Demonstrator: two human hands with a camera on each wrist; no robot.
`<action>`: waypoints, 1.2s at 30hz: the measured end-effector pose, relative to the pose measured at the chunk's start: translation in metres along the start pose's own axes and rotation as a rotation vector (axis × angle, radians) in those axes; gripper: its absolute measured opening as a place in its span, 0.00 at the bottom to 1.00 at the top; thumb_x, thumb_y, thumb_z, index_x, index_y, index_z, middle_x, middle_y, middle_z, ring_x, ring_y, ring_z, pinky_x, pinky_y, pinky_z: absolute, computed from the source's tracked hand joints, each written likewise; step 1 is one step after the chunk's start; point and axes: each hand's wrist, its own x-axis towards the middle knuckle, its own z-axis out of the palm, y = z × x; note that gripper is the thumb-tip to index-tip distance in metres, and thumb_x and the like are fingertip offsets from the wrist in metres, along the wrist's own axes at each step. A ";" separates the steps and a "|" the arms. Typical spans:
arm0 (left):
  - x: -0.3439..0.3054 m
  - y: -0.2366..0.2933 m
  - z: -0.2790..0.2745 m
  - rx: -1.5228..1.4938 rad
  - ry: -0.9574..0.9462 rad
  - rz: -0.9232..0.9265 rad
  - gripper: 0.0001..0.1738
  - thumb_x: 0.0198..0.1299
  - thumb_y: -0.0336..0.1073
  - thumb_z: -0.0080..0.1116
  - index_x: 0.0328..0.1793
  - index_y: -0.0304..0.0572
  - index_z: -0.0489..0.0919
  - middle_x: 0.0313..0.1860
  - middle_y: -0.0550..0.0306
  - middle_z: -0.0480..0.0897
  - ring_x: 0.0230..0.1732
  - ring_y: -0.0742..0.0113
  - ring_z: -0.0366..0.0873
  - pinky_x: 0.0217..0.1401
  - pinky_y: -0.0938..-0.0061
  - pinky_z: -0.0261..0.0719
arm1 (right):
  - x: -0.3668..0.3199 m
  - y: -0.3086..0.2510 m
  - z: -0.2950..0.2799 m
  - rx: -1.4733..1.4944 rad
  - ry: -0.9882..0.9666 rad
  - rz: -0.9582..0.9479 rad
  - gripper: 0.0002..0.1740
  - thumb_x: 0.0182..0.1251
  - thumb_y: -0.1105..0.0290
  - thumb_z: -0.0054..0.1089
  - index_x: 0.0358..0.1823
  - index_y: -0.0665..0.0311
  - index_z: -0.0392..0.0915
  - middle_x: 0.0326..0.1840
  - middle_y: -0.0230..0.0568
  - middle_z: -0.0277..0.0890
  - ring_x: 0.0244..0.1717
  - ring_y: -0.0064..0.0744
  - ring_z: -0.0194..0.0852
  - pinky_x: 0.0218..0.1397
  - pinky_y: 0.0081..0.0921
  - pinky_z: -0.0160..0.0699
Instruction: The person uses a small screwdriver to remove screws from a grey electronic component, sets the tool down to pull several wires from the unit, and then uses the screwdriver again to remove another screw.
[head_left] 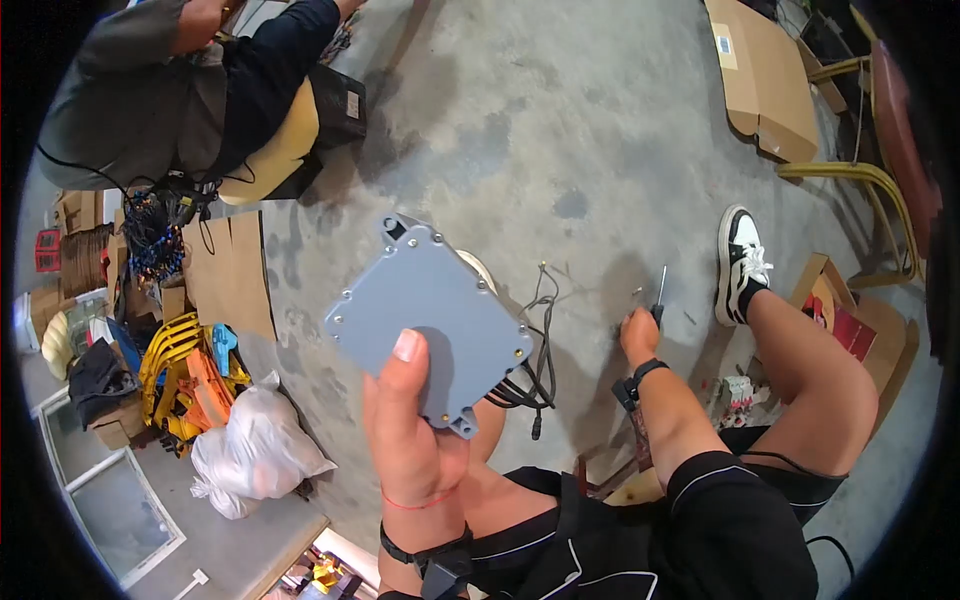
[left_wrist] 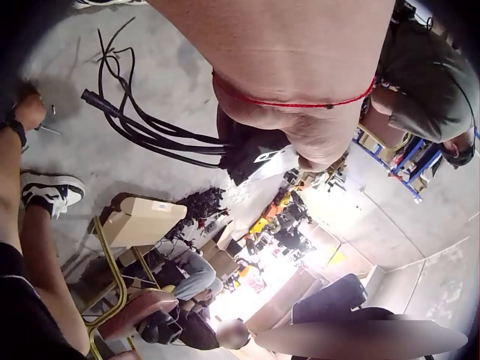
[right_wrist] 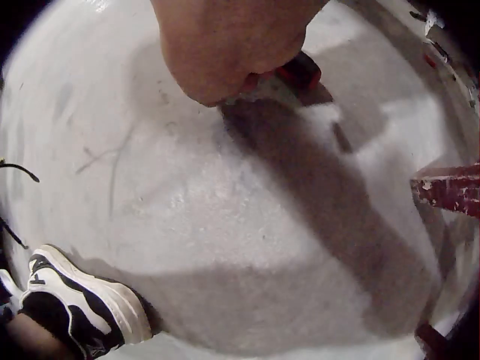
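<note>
My left hand (head_left: 412, 400) holds a grey square box (head_left: 430, 315) up in front of me, thumb pressed on its screwed-down lid and fingers hidden behind it. Black cables (head_left: 537, 372) hang from the box's lower edge; the left wrist view shows the same cables (left_wrist: 150, 131) trailing below my wrist. Down on the concrete floor, my right hand (head_left: 640, 335) grips a screwdriver (head_left: 660, 290) whose shaft points away from me. In the blurred right wrist view the fingers curl over its red and black handle (right_wrist: 300, 73).
My shoe (head_left: 740, 262) rests on the floor beside the right hand. Another person (head_left: 150, 90) sits at the far left. Cardboard boxes (head_left: 765, 80) and a yellow chair frame (head_left: 860, 180) stand at the right; a white bag (head_left: 250, 450) and a yellow-orange pile (head_left: 190, 370) lie at the left.
</note>
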 end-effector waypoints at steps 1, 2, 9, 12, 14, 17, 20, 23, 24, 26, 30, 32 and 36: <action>0.001 -0.001 0.001 0.005 -0.003 -0.001 0.20 0.70 0.42 0.58 0.63 0.41 0.75 0.52 0.58 0.84 0.51 0.66 0.84 0.53 0.70 0.83 | -0.001 -0.001 -0.003 0.032 -0.008 0.010 0.09 0.63 0.67 0.61 0.38 0.66 0.82 0.44 0.53 0.83 0.47 0.56 0.83 0.51 0.48 0.81; 0.002 -0.001 0.001 0.006 -0.004 -0.002 0.20 0.70 0.41 0.58 0.62 0.40 0.75 0.52 0.57 0.84 0.51 0.66 0.84 0.53 0.70 0.83 | -0.001 0.000 -0.007 0.060 -0.017 0.019 0.09 0.63 0.67 0.61 0.38 0.66 0.82 0.44 0.53 0.83 0.47 0.55 0.83 0.51 0.48 0.81; 0.013 -0.004 0.006 -0.074 -0.086 0.019 0.20 0.69 0.43 0.59 0.61 0.42 0.76 0.51 0.61 0.83 0.51 0.69 0.81 0.51 0.72 0.78 | 0.006 -0.030 -0.057 0.171 0.081 0.055 0.12 0.62 0.62 0.64 0.40 0.63 0.82 0.41 0.50 0.85 0.46 0.54 0.83 0.50 0.45 0.81; 0.013 -0.008 0.010 -0.099 -0.151 0.032 0.21 0.68 0.44 0.60 0.62 0.42 0.75 0.51 0.62 0.81 0.51 0.69 0.79 0.52 0.71 0.78 | 0.003 -0.062 -0.117 0.252 0.148 0.053 0.12 0.63 0.62 0.63 0.40 0.63 0.83 0.38 0.49 0.86 0.44 0.52 0.84 0.49 0.43 0.82; 0.016 -0.013 0.011 -0.111 -0.180 0.041 0.22 0.67 0.43 0.61 0.63 0.42 0.74 0.53 0.61 0.80 0.53 0.69 0.79 0.55 0.71 0.77 | -0.004 -0.084 -0.162 0.477 0.291 -0.059 0.12 0.60 0.62 0.66 0.39 0.63 0.82 0.37 0.48 0.86 0.40 0.48 0.86 0.47 0.40 0.83; 0.015 -0.016 0.013 -0.144 -0.282 0.023 0.25 0.66 0.41 0.62 0.65 0.41 0.72 0.56 0.59 0.78 0.56 0.68 0.77 0.59 0.71 0.75 | -0.026 -0.117 -0.242 0.669 0.355 -0.215 0.10 0.62 0.68 0.66 0.41 0.65 0.81 0.36 0.45 0.86 0.41 0.37 0.86 0.45 0.31 0.82; 0.010 -0.024 0.021 -0.158 -0.331 0.002 0.26 0.65 0.41 0.64 0.66 0.41 0.71 0.58 0.58 0.77 0.58 0.68 0.75 0.59 0.71 0.74 | -0.065 -0.139 -0.316 0.912 0.344 -0.440 0.10 0.63 0.71 0.67 0.43 0.67 0.82 0.36 0.41 0.85 0.40 0.28 0.85 0.44 0.25 0.82; 0.010 -0.034 0.028 -0.183 -0.407 -0.064 0.27 0.65 0.40 0.64 0.66 0.40 0.69 0.57 0.58 0.77 0.57 0.67 0.76 0.59 0.70 0.76 | -0.121 -0.146 -0.379 0.974 0.258 -0.597 0.09 0.65 0.74 0.66 0.45 0.68 0.82 0.38 0.38 0.84 0.40 0.23 0.83 0.43 0.22 0.81; 0.011 -0.038 0.030 -0.197 -0.412 -0.062 0.27 0.65 0.40 0.64 0.66 0.40 0.69 0.57 0.58 0.77 0.57 0.67 0.76 0.59 0.70 0.76 | -0.136 -0.145 -0.390 0.921 0.200 -0.624 0.09 0.67 0.74 0.65 0.46 0.69 0.83 0.39 0.37 0.84 0.39 0.21 0.82 0.42 0.21 0.81; 0.010 -0.042 0.037 -0.191 -0.441 -0.087 0.27 0.65 0.39 0.64 0.66 0.39 0.69 0.56 0.56 0.77 0.56 0.67 0.76 0.59 0.70 0.77 | -0.151 -0.142 -0.398 0.917 0.234 -0.717 0.08 0.66 0.74 0.67 0.44 0.68 0.84 0.40 0.38 0.84 0.38 0.24 0.82 0.42 0.22 0.81; 0.000 -0.041 0.050 -0.131 -0.435 -0.067 0.26 0.65 0.38 0.64 0.65 0.38 0.70 0.56 0.54 0.77 0.55 0.67 0.77 0.58 0.70 0.78 | -0.157 -0.143 -0.404 0.732 0.371 -0.959 0.07 0.62 0.76 0.70 0.41 0.66 0.85 0.40 0.39 0.81 0.38 0.28 0.79 0.40 0.23 0.78; -0.001 -0.043 0.053 -0.118 -0.465 -0.046 0.25 0.66 0.38 0.64 0.64 0.37 0.70 0.55 0.54 0.78 0.55 0.67 0.78 0.57 0.70 0.79 | -0.150 -0.145 -0.402 0.663 0.443 -1.021 0.07 0.60 0.75 0.71 0.41 0.64 0.87 0.39 0.42 0.83 0.41 0.36 0.82 0.41 0.28 0.80; 0.000 -0.040 0.060 -0.105 -0.468 -0.060 0.25 0.66 0.38 0.64 0.64 0.36 0.70 0.55 0.53 0.78 0.54 0.67 0.78 0.56 0.71 0.79 | -0.140 -0.153 -0.402 0.586 0.562 -1.100 0.08 0.59 0.76 0.71 0.41 0.63 0.87 0.38 0.42 0.84 0.41 0.40 0.81 0.43 0.31 0.80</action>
